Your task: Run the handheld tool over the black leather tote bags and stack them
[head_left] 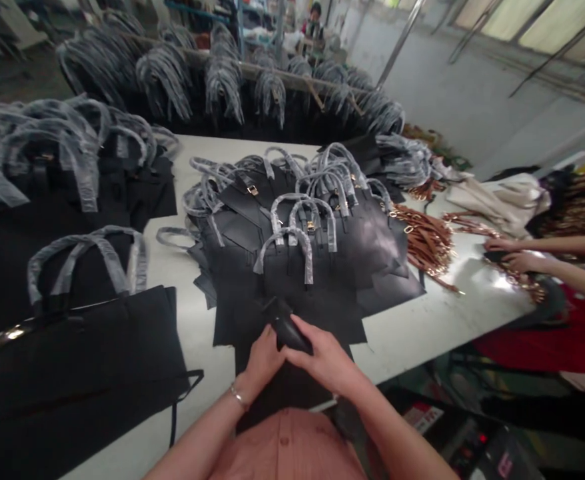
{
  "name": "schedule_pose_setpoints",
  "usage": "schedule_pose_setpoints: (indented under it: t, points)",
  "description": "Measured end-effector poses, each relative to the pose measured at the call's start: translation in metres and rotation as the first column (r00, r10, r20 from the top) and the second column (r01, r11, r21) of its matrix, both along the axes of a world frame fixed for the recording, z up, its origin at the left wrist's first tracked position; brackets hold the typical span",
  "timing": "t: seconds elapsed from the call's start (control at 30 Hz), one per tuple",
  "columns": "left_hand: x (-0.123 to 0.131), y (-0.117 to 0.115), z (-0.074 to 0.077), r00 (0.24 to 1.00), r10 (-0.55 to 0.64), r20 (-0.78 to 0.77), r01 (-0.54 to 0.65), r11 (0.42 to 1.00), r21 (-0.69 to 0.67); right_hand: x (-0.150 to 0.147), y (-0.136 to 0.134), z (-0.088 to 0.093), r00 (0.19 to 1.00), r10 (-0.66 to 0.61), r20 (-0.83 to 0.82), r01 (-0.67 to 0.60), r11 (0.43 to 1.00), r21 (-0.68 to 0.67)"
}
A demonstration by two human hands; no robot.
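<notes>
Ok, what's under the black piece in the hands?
Under the black piece, black panels lie stacked on the white table. The left hand and right hand cover much of the piece, and the panels hide the table beneath them.

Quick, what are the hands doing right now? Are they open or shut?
Left hand: closed, holding the black leather piece.
Right hand: closed, holding the same piece.
</notes>
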State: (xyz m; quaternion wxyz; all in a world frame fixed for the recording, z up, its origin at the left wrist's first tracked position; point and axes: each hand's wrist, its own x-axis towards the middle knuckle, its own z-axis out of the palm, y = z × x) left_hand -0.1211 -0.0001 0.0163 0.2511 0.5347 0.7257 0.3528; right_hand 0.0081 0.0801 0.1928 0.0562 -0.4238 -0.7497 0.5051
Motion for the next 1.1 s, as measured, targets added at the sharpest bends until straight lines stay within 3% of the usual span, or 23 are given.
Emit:
schedule_pose_setpoints:
  t: [0.03,0.07,0.17,0.23,0.33,0.43,0.6,0.73,0.9,1.0,1.1]
  points:
    - [-0.004,0.007,0.007,0.997,0.011,-0.076,-0.01,1.0,0.01,0.022,0.005,-0.004,0.986,-0.167,0.006,0.166,0.983,-0.077]
    - [-0.007,0.015,0.012,0.987,0.033,-0.157,-0.029,0.999,0.033,0.043,0.011,-0.01,0.936,-0.35,0.044,0.352,0.92,-0.173]
    - [-0.015,0.036,0.019,0.939,0.123,-0.322,-0.09,0.989,0.113,0.085,0.033,-0.033,0.874,-0.479,0.078,0.483,0.842,-0.242]
    - [-0.018,0.042,0.016,0.913,0.122,-0.39,-0.077,0.988,0.131,0.099,0.048,-0.048,0.857,-0.513,0.056,0.506,0.814,-0.285]
    - [-0.018,0.04,0.01,0.87,0.016,-0.492,0.029,0.996,0.084,0.103,0.07,-0.064,0.848,-0.53,0.025,0.503,0.788,-0.354]
    - [-0.017,0.034,0.009,0.831,-0.045,-0.555,0.075,0.997,0.032,0.098,0.088,-0.076,0.853,-0.521,0.024,0.486,0.777,-0.4]
    - [-0.016,0.035,0.012,0.819,-0.045,-0.572,0.069,0.997,0.02,0.079,0.112,-0.087,0.857,-0.515,0.022,0.482,0.786,-0.388]
    - [-0.017,0.036,0.01,0.841,-0.009,-0.542,0.038,0.998,0.043,0.079,0.112,-0.076,0.857,-0.516,-0.019,0.484,0.816,-0.317]
    - [-0.02,0.035,0.004,0.889,0.064,-0.453,-0.016,0.994,0.11,0.129,0.082,-0.034,0.89,-0.455,0.015,0.436,0.844,-0.313]
    - [-0.023,0.037,0.006,0.894,0.066,-0.442,-0.022,0.994,0.103,0.167,0.057,-0.015,0.876,-0.478,0.059,0.473,0.829,-0.3]
    - [-0.03,0.044,0.017,0.86,0.095,-0.502,-0.094,0.995,0.027,0.196,0.031,-0.008,0.814,-0.567,0.125,0.577,0.77,-0.272]
